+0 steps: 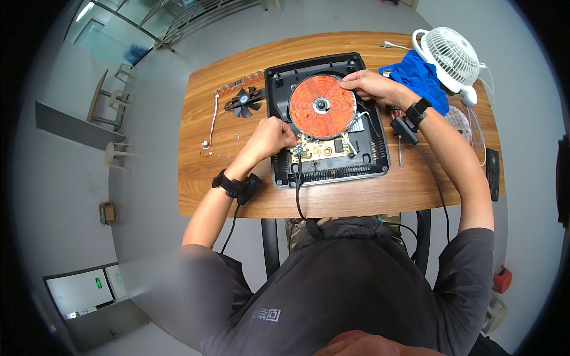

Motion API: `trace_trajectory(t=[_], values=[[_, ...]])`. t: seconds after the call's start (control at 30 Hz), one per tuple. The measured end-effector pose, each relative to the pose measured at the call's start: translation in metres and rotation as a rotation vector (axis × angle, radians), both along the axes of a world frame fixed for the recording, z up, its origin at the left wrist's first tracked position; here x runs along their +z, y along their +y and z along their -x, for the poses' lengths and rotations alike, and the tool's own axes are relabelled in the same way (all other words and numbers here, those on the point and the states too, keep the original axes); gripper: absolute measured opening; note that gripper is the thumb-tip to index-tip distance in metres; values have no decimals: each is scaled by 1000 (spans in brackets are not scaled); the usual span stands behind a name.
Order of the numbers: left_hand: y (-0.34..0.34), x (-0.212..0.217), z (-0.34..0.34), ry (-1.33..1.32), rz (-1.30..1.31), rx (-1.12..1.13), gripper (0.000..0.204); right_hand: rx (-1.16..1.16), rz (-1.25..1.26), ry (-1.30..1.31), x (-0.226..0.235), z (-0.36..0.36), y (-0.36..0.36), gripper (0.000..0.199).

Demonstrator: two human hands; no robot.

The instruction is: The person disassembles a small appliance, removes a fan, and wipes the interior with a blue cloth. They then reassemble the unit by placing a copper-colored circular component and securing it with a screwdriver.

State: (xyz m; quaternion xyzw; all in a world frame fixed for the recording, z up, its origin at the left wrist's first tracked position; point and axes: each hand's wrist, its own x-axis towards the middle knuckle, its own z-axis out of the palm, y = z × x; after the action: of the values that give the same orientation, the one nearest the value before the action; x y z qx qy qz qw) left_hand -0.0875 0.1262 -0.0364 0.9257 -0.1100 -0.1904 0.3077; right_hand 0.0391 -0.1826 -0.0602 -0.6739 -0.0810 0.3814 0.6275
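An opened induction cooker base (380, 157), a black plastic shell, lies on the wooden table. Inside it, the round copper-red induction coil (309, 115) rests over the far part of the tan circuit board (312, 153). My right hand (369, 86) pinches the coil's upper right edge between thumb and fingers. At the board's left edge, near the wires, the fingers of my left hand (273, 137) are pressed together; whatever is between them is hidden. A black power cord (300, 199) runs from the board over the shell's front edge.
Left of the shell lie a black cooling fan (244, 102), a narrow red circuit strip (237, 84) with a white cable, and small screws. On the right are a screwdriver (399, 151), a blue cloth (412, 74), a white electric fan (449, 56) and a black remote-like object (492, 173).
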Motion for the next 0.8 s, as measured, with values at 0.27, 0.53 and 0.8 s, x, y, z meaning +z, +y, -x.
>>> trace_trajectory(t=[0.27, 0.53, 0.8], values=[[-4, 11, -7, 208, -3, 28, 11, 6, -3, 11, 0, 0, -1, 12], [5, -5, -8, -35, -44, -95, 16, 4, 10, -1, 8, 5, 0, 15], [4, -9, -12, -13, -33, -87, 14, 35, 88, -53, 3, 3, 2, 12]])
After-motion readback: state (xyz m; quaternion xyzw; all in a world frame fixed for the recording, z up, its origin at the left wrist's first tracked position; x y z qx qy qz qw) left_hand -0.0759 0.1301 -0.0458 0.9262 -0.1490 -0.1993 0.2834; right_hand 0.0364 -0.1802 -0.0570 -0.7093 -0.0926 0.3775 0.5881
